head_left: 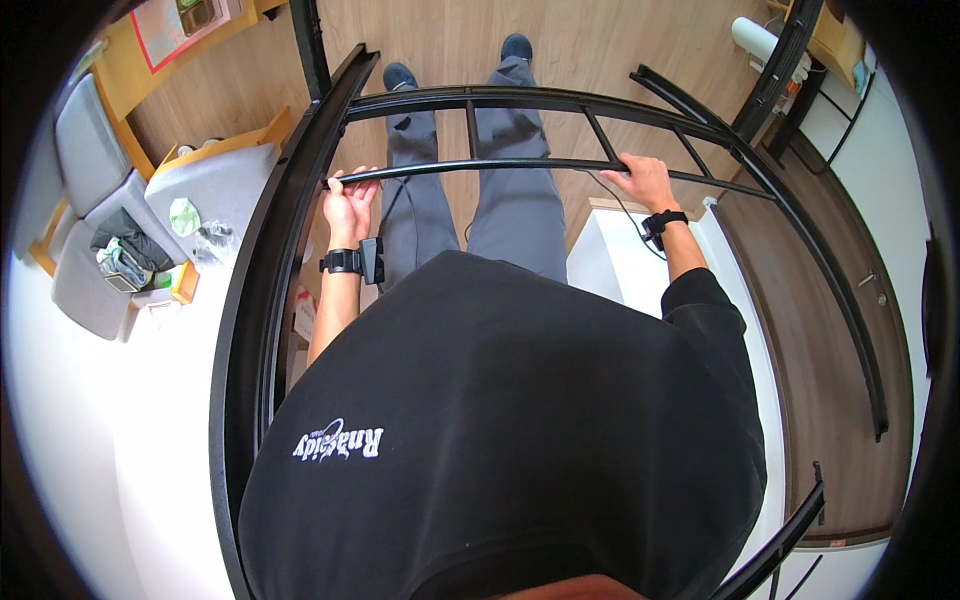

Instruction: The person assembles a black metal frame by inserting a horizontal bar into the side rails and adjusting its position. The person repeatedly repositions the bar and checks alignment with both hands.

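A black metal frame point(535, 97) spans the view, with short crossbars point(473, 130) joining its curved upper beam to a thinner round rail point(470, 163). My left hand point(349, 212) is closed around the rail's left end, palm turned up, close to the thick black side beam point(290, 210). Further right, my right hand point(645, 184) grips the same rail from above, near a crossbar. Parts of the fingers on both hands are hidden behind the rail. Each wrist carries a black strap with a small box.
Grey cushioned seats point(95, 150) stand at the left, holding clothing and a plastic bag point(215, 240). A white cabinet point(615, 250) is beside my right arm. At the right are a brown door point(800, 300) and a long black side beam point(850, 310). A thin cable point(625, 205) hangs near my right hand.
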A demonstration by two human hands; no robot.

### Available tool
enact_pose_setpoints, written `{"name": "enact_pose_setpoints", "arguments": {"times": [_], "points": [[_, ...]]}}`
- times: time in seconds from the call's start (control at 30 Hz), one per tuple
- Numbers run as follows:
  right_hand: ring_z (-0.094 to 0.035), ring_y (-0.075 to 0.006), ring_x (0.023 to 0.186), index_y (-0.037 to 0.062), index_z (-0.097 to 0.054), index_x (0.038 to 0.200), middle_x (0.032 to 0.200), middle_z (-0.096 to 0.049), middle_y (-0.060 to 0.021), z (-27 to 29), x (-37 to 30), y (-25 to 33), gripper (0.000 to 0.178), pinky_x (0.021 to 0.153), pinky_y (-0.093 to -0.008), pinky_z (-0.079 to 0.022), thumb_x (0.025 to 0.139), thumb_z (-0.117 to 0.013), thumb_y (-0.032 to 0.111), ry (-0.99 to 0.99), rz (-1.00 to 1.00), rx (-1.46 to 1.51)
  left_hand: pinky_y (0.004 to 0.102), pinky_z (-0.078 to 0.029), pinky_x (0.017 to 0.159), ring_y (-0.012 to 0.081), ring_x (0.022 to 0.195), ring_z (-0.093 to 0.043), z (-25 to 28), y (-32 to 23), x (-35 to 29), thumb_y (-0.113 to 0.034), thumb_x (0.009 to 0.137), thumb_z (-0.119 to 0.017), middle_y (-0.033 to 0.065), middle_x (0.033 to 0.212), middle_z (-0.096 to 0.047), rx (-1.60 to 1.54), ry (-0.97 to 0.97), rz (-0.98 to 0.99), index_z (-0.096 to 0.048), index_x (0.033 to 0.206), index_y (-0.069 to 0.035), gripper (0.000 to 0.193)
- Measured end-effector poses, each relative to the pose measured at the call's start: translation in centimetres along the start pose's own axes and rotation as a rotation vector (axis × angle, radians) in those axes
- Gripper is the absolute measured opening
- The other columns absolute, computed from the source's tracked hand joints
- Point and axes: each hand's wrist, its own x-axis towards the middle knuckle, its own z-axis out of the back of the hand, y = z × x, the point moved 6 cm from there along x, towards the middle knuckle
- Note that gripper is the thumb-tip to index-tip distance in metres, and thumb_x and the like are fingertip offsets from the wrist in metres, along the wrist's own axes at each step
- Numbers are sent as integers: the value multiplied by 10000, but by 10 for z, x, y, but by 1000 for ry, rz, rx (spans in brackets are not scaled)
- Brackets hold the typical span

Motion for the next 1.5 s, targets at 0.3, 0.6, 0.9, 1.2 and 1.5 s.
{"name": "enact_pose_setpoints", "arguments": {"times": [0.3,0.6,0.9,1.2,1.5], "points": [[-667,-427,700,74,-625,745,686,-666,-169,-10,0,-5,595,589,-496,-505,867,-743,645,-19,-9,9,642,-517,1077,496,1201,-649,1,8,19,-404,1167,-253,297,1263,-644,50,-25,-3,-411,1279,-64,392],[-668,-390,633,76,-630,718,644,-648,-144,-12,-1,0,621,554,-458,-508,875,-726,669,-56,37,-11,632,-488,1114,514,1219,-636,6,9,17,-401,1166,-276,303,1277,-656,13,3,61,-453,1274,-71,390],[-655,-397,636,72,-640,730,636,-645,-164,-8,-5,7,614,572,-471,-516,875,-734,661,-54,39,-9,673,-422,1167,518,1305,-573,14,17,44,-421,1158,-310,277,1295,-626,-58,-52,67,-501,1246,-90,392],[-669,-400,640,88,-636,717,639,-655,-159,-6,-4,10,601,539,-467,-509,866,-740,662,-64,34,-40,667,-461,1129,502,1246,-624,18,15,62,-413,1158,-327,287,1276,-650,-9,35,43,-519,1182,-105,363],[-657,-363,580,107,-634,708,616,-642,-118,-8,-3,6,574,515,-439,-501,857,-762,646,-140,99,-46,659,-473,1115,518,1210,-624,8,24,33,-396,1165,-284,273,1201,-652,-108,-3,11,-462,1226,-94,355]]}}
